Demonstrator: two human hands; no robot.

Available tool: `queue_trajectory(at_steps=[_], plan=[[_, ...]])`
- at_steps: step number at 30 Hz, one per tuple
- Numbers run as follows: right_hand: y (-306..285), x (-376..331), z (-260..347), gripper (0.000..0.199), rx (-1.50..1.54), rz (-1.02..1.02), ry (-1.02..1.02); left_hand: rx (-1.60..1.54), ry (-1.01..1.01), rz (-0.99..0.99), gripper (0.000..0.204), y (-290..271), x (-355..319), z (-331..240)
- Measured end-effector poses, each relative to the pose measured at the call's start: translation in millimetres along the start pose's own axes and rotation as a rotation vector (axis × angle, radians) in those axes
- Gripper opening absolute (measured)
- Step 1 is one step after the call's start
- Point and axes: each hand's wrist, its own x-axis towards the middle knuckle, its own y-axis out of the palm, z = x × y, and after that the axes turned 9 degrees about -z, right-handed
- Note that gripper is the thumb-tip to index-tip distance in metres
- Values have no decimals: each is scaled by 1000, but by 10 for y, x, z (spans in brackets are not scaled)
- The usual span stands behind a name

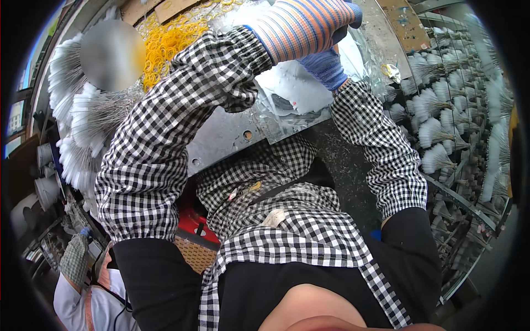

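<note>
Clear plastic bags (pixel 298 91), a crumpled heap of them, lie on the grey metal worktable (pixel 221 140) straight ahead of me, and that's where both hands are working. My left hand (pixel 309 25) is up high near the top edge, in a striped knit glove of orange, blue and white; I see mostly its cuff and back, so I cannot tell how far its fingers are spread or whether they grip anything. My right hand (pixel 326 69) sits just below it, in a blue knit glove, pressed down onto the plastic heap; the fingers are tucked out of view under the left wrist, so again I cannot tell if they are closed on a bag. Both forearms wear black-and-white checked sleeves (pixel 165 143), and the same check runs down the apron at my chest. To the left of the heap, a bright spread of yellow rubber bands (pixel 165 41) covers the table's far corner. Further left, bundles of white-tipped tufts on thin stems (pixel 83 127) are stacked close together. On the right, more of those white tufts (pixel 441 127) stand in rows on a metal rack. Down at lower left another person's gloved hand (pixel 74 259) shows, well apart from mine.
</note>
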Motion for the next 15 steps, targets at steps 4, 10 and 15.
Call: queue_trajectory(at_steps=[4,10,15], plan=[[-271,156,433,79,-289,123,104,-79,-172,49,14,-7,31,-51],[-82,-78,-115,75,-939,-273,-548,254,298,-54,12,8,72,-84],[-86,-53,64,67,130,-55,-7,-24,-30,38,12,55,-31,17]])
